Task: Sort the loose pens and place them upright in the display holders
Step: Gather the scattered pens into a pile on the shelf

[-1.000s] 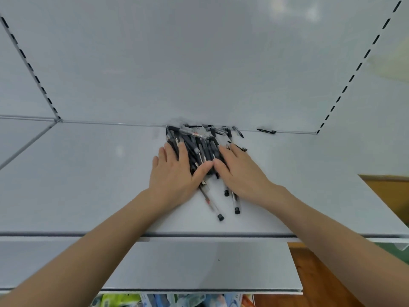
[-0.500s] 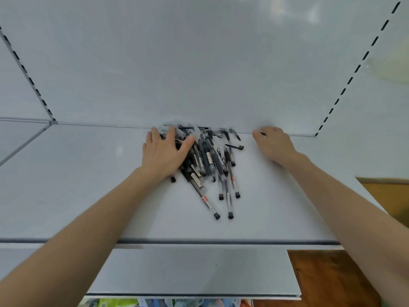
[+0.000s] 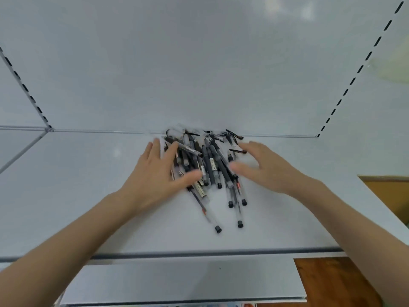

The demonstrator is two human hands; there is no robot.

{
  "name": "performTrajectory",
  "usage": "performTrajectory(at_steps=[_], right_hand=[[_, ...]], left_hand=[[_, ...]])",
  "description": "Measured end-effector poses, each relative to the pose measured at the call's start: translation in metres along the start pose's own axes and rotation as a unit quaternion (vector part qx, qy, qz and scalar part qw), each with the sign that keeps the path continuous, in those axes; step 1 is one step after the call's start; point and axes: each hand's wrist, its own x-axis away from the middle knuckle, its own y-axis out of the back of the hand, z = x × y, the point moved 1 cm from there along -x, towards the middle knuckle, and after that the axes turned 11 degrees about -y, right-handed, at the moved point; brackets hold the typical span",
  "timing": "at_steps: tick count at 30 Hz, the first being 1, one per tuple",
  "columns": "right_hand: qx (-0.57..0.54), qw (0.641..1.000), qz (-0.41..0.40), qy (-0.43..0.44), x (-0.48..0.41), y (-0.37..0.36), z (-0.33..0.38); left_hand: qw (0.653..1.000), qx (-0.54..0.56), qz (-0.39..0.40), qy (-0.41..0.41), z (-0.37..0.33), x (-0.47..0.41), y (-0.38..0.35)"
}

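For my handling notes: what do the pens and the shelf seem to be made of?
Pens: likely plastic, clear barrels with dark caps, the refill showing through. Shelf: probably painted metal, smooth pale grey, faintly glossy.

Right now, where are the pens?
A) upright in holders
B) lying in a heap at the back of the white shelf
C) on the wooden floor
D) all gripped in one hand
B: the pens lie jumbled flat on the shelf by its back wall, between the left hand and right hand.
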Motion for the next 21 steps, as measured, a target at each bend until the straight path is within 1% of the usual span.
performTrajectory(at_steps=[2, 4, 7, 11, 13, 15, 17, 19, 21], right_hand=[[0.012, 0.997, 0.076, -0.001, 0.028, -0.004, 0.0], [0.035, 0.993, 0.112, -0.004, 0.042, -0.012, 0.002], [0.041, 0.995, 0.089, 0.005, 0.042, -0.023, 0.007], [0.047, 0.998, 0.03, 0.013, 0.029, -0.031, 0.018], [0.05, 0.999, 0.006, 0.019, 0.028, -0.032, 0.023], [0.045, 0.998, 0.01, 0.031, 0.032, -0.032, 0.025], [0.05, 0.997, 0.033, 0.05, 0.038, -0.033, 0.026], [0.086, 0.993, 0.04, 0.067, 0.04, -0.036, 0.028], [0.117, 0.99, 0.033, 0.067, 0.036, -0.041, 0.03]], left_hand=[[0.999, -0.023, 0.049, -0.004, -0.004, 0.013, -0.006], [0.997, -0.041, 0.067, -0.015, -0.01, 0.015, -0.014], [0.998, -0.036, 0.041, -0.027, -0.008, 0.006, -0.02], [0.999, -0.003, -0.013, -0.038, -0.003, -0.007, -0.018], [0.999, -0.01, -0.022, -0.034, -0.005, -0.006, -0.016], [0.999, -0.017, -0.023, -0.034, -0.007, 0.0, -0.012], [0.999, -0.006, -0.029, -0.033, -0.003, 0.005, -0.008], [0.999, 0.005, -0.032, -0.021, 0.003, 0.007, -0.004], [1.0, -0.002, -0.014, 0.0, 0.009, 0.008, -0.003]])
